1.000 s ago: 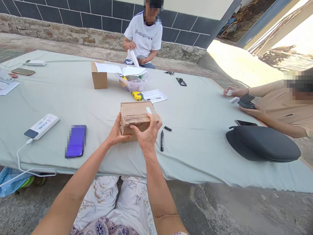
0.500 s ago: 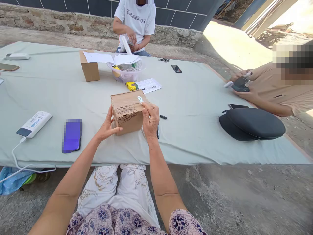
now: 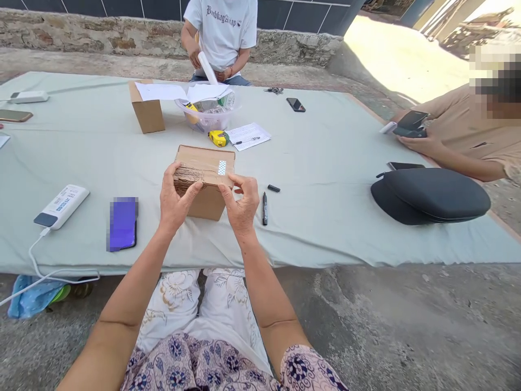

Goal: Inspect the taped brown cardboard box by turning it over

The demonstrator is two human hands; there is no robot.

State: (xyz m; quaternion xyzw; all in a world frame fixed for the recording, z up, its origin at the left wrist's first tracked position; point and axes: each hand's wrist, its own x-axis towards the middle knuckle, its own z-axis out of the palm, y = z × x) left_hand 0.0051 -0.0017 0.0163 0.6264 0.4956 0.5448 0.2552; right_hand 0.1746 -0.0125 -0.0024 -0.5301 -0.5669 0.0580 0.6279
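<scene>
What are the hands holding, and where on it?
A cardboard box, by its near top edge: left hand at the wrinkled tape, right hand further along.

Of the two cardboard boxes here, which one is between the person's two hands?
The nearer box, with the left hand and right hand at it; the other box stands farther off, untouched.

We can't tell what that pixelated purple rectangular slab [image 3: 122, 224] is; the top edge chops off the person in the white printed T-shirt [image 3: 220, 32].
</scene>
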